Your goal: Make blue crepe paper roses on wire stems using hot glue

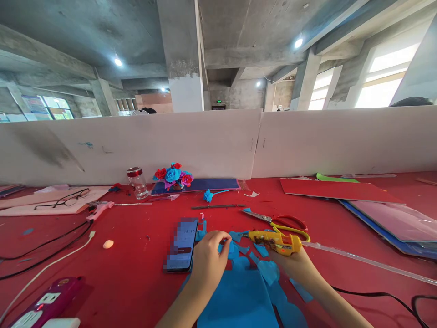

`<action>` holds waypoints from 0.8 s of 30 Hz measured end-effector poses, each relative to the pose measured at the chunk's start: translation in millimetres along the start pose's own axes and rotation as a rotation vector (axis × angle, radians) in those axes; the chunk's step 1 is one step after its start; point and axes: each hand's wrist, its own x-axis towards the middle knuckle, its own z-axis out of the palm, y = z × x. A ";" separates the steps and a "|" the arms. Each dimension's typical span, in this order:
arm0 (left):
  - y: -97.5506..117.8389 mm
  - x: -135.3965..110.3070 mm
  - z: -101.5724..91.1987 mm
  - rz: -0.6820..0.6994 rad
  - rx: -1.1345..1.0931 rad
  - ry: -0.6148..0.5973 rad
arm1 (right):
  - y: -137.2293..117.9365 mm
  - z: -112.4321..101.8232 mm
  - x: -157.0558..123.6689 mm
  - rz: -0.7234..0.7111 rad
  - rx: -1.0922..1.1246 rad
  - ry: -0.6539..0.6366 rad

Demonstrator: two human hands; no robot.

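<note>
Lower centre, our left grip (208,260) pinches blue paper (233,249) steady for the glue gun (277,242) our right grip (294,263) clasps.

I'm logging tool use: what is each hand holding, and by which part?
The right hand holds the glue gun by its handle. The left hand pinches a blue paper piece by its edge.
</note>
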 end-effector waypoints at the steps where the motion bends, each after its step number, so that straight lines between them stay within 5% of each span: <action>1: -0.1 -0.3 0.0 0.015 0.016 0.008 | 1.5 0.4 0.2 -0.001 0.005 0.010; 24: -2.1 -2.8 2.7 0.099 0.144 0.025 | -4.3 1.7 0.8 0.075 -0.136 0.053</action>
